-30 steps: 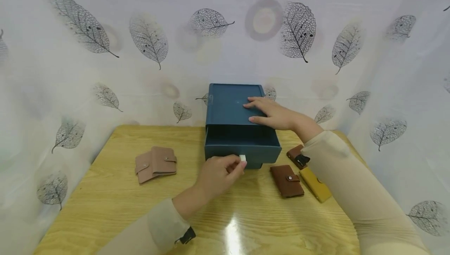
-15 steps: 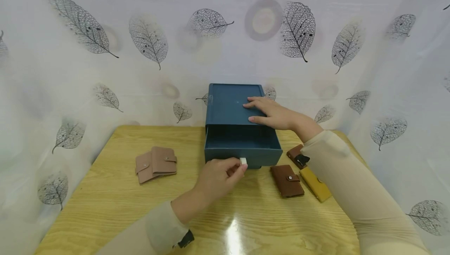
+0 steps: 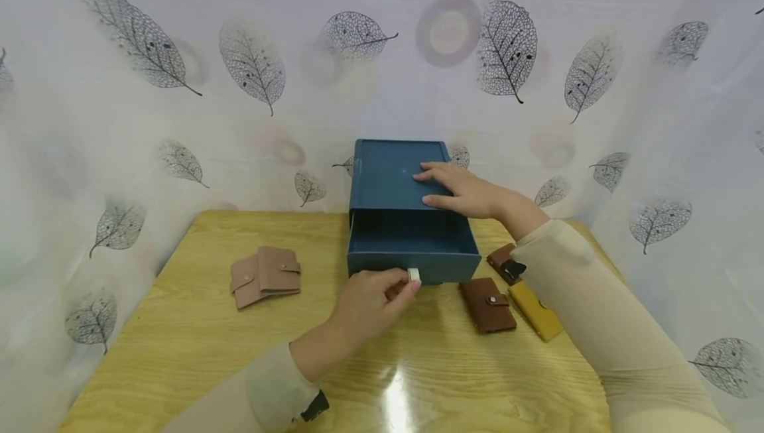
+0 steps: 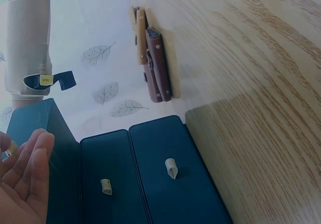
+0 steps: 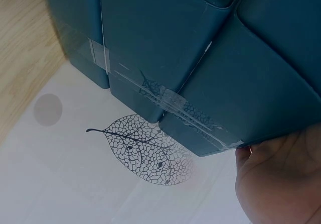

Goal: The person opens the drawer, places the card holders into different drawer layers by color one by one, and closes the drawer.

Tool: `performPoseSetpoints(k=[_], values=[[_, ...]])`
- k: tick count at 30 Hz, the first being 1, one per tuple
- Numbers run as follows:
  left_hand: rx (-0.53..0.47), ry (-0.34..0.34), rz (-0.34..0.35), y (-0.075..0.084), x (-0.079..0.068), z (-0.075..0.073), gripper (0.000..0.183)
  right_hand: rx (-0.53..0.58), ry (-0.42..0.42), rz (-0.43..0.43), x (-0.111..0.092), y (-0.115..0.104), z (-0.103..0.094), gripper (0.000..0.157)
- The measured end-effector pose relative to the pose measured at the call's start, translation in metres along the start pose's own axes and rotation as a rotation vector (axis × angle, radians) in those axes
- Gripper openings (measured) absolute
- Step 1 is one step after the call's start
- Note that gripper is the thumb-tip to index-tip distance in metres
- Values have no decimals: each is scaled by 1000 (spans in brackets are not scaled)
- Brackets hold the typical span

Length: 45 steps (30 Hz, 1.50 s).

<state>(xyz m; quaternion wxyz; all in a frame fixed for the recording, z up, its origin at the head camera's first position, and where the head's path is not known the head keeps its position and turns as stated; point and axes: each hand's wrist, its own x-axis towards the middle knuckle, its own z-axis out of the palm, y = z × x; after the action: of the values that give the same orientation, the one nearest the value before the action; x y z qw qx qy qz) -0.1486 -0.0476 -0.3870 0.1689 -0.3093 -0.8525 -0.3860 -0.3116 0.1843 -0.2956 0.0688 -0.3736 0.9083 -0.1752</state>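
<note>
A dark blue drawer cabinet (image 3: 388,174) stands at the back middle of the table, its top drawer (image 3: 382,266) pulled out. Inside the drawer I see only bare blue walls and floor. My left hand (image 3: 370,300) pinches the white pull tab (image 3: 414,274) on that drawer's front between thumb and finger. On the cabinet's top, near its right side, rests my right hand (image 3: 462,191) with the fingers spread. Two lower drawers, each with a white tab (image 4: 171,168), are shut in the left wrist view. Clear tape (image 5: 173,101) runs across the cabinet's side in the right wrist view.
Two pink snap wallets (image 3: 278,271) overlap on the left of the wooden table (image 3: 197,353). To the right lie a brown wallet (image 3: 488,306), a yellow one (image 3: 536,310) and a second brown wallet (image 3: 503,262), partly behind my right sleeve. A leaf-patterned curtain (image 3: 382,101) hangs behind.
The top drawer has come a little further out toward me, with my left hand pinching its tab. My right hand has stayed on the cabinet's top.
</note>
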Motion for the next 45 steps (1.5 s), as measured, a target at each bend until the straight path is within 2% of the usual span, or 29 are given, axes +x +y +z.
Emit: performPoseSetpoints(k=[25, 45], values=[[20, 1, 19, -1, -3, 0, 21, 0, 3, -5, 0, -3, -1, 61], [-44, -35, 2, -3, -5, 1, 27, 6, 6, -14, -1, -2, -1, 61]])
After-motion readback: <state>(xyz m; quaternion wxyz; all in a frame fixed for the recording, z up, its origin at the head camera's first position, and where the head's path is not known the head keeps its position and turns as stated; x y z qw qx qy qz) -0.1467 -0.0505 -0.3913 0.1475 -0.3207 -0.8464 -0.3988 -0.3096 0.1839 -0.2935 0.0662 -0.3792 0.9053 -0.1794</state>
